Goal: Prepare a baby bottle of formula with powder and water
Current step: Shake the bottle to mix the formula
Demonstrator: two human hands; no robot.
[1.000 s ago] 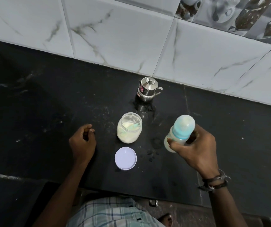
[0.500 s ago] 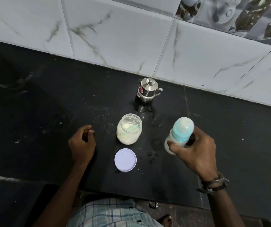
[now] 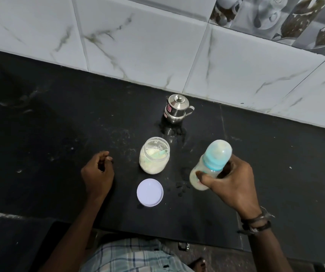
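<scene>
Seen from above: baby bottle (image 3: 208,165) gripped in right hand (image 3: 230,181), fingers wrapped round the lower body, thumb pressed across the front. Held off the black table (image 3: 49,134), tilted, long axis running from base at lower left to capped top at upper right, the top leaning away from the body and toward the tiled wall (image 3: 138,46). Milky, pale contents visible through the clear body; teal collar and translucent dome cap in place, the cap slightly blurred.

Just to the left of the bottle, standing upright on the table: open formula jar (image 3: 154,155), clear, holding cream-coloured powder, a teal scoop (image 3: 160,153) resting inside with its handle pointing right. Nearer the table's front edge than the jar, lying flat: white jar lid (image 3: 150,192), apart from the jar. Dark wet drops (image 3: 181,186) scattered on the table between the lid and the bottle.

Beyond the jar and bottle, close to the wall: small steel pot (image 3: 177,108) with knobbed lid on, handle to the right.

Left of the jar, well apart from the bottle: left hand (image 3: 97,173), resting on the table, fingers curled loosely inward, holding nothing visible.

Dark bands (image 3: 256,223) round the right wrist. Below the table's front edge, checked cloth (image 3: 130,258) and a bare foot (image 3: 198,266) partly in view.
</scene>
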